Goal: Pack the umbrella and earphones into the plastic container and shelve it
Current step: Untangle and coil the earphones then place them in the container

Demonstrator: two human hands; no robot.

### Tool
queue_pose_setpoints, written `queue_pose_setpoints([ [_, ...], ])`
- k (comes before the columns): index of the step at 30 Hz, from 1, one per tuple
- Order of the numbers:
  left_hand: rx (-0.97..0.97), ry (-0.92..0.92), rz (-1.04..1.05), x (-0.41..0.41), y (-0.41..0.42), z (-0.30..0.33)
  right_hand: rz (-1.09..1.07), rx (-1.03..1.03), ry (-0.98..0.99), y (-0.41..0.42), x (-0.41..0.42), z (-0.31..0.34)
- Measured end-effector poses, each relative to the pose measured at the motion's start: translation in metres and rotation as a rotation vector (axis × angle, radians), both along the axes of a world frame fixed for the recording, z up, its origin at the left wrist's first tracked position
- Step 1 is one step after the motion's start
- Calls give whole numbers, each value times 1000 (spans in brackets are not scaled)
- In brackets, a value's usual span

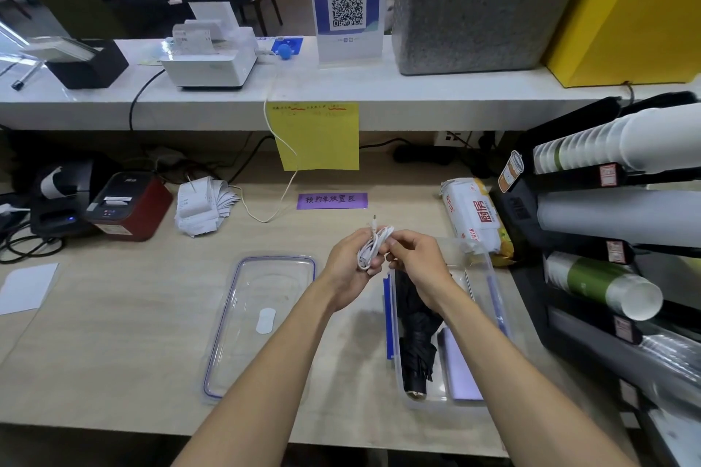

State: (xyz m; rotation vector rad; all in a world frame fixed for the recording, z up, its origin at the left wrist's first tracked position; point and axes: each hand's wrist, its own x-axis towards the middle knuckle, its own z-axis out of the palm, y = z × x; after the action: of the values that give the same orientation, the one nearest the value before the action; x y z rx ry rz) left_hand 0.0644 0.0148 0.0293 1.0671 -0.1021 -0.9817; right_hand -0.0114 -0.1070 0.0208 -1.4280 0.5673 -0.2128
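Observation:
White wired earphones [373,243] are bundled between both hands above the counter, the plug sticking up. My left hand [351,269] cups the coil and my right hand [415,258] pinches the cord. Under my right hand stands the clear plastic container [493,277] with blue clips. A folded black umbrella [417,337] lies lengthwise inside it, beside a flat pale purple object [461,368]. The container's clear lid [261,318], blue-rimmed, lies flat on the counter to the left.
A red label printer [129,207] and a stack of receipts [203,207] sit at the back left. A wipes pack [476,216] lies behind the container. A rack of paper cups [607,224] fills the right side. A white shelf [417,95] runs above the counter.

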Motion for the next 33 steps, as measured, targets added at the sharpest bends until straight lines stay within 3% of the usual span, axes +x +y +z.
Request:
queue_pose_setpoints([
  [8,120,-106,98,-1,-3,-2,-49,42,56,0,0,3],
  [14,367,-370,228,-5,-11,-10,-113,-41,177,6,0,10],
  [21,670,-505,338,-6,-20,-14,-156,-219,201,27,2,23],
  [26,629,-585,288,1,-19,-5,-174,-319,103,29,0,24],
  [29,581,-592,260,3,-16,-3,-156,-242,34,26,0,24],
  [33,575,-663,233,1,-15,-4,-179,94,-51,24,1,27],
])
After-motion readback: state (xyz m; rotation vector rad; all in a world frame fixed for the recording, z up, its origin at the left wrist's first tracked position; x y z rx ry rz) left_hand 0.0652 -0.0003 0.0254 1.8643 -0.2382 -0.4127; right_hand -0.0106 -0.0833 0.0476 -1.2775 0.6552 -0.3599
